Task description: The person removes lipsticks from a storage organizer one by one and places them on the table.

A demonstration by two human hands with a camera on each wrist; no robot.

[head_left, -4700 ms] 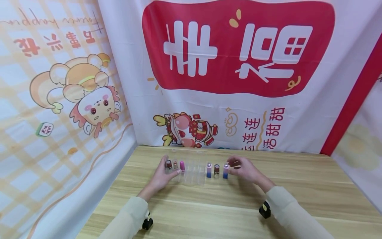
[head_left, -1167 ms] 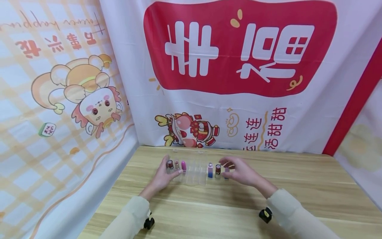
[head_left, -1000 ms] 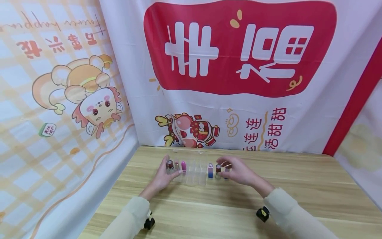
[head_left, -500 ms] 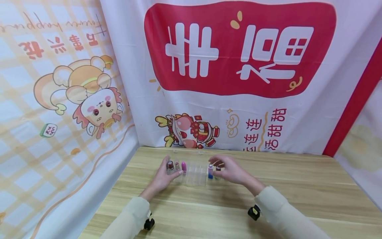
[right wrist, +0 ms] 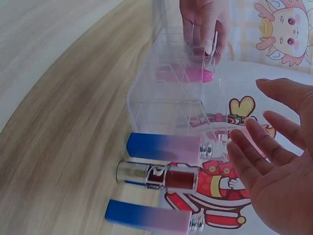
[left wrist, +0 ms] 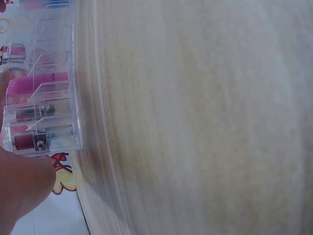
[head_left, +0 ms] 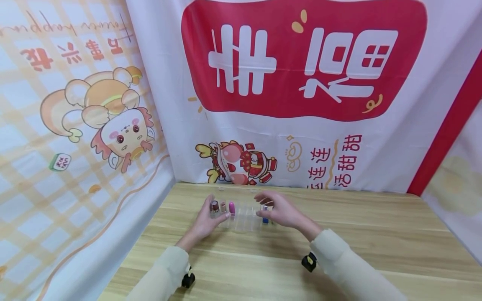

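Note:
A clear compartment organizer (head_left: 244, 225) stands on the table, and my left hand (head_left: 203, 219) grips its left end between thumb and fingers. Upright in its left compartments are a dark red lipstick (left wrist: 30, 142), a slimmer lipstick (left wrist: 34, 112) and a bright pink tube (head_left: 232, 208). My right hand (head_left: 280, 211) hovers by the organizer's right end, fingers spread and holding nothing. Under and beside it stand a blue-to-pink lipstick (right wrist: 164, 147), a dark red lipstick (right wrist: 181, 179) and a second blue-to-pink lipstick (right wrist: 146, 215). In the head view my right hand mostly hides these three.
The wooden table (head_left: 233, 263) extends in front of the organizer and off to the right. A white cloth (head_left: 180, 138) with red print hangs along the table's back edge. A checked cloth (head_left: 83, 167) hangs along the left side.
My right hand has moved left, from the far-right blue-to-pink lipstick across the row to the organizer's right end. My left hand keeps its grip, and the lipsticks stand where they stood.

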